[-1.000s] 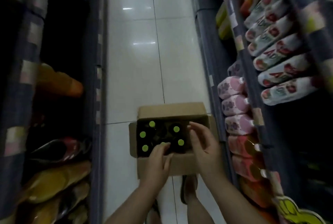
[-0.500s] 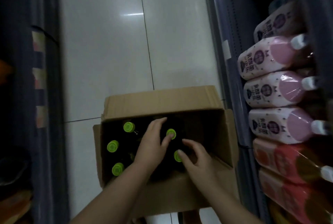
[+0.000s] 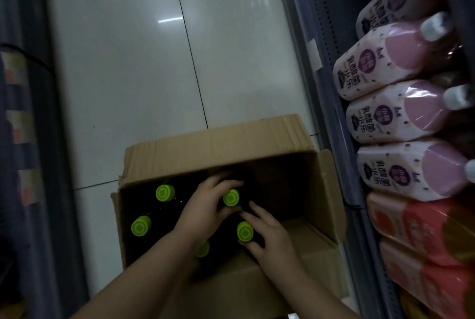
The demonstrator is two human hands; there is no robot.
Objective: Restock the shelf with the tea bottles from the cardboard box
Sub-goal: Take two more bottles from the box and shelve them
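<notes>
Both my hands are down inside the open cardboard box (image 3: 218, 138), which sits on the pale tiled floor (image 3: 128, 61) in the aisle. The tea bottles (image 3: 140, 226) stand upright in its left half, dark bodies with bright green caps; the right half looks bare, though it is dim in there. My left hand (image 3: 205, 209) curls around the neck of the far bottle (image 3: 230, 198), fingers above the cap and thumb below it. My right hand (image 3: 270, 235) lies beside the near bottle (image 3: 244, 231), its fingers spread and reaching toward my left hand, thumb tucked under the cap; whether I truly grip it I cannot tell. To my right, just beside the box, the shelf (image 3: 321, 67) holds pink bottles (image 3: 390, 115) and red bottles (image 3: 416, 231).
</notes>
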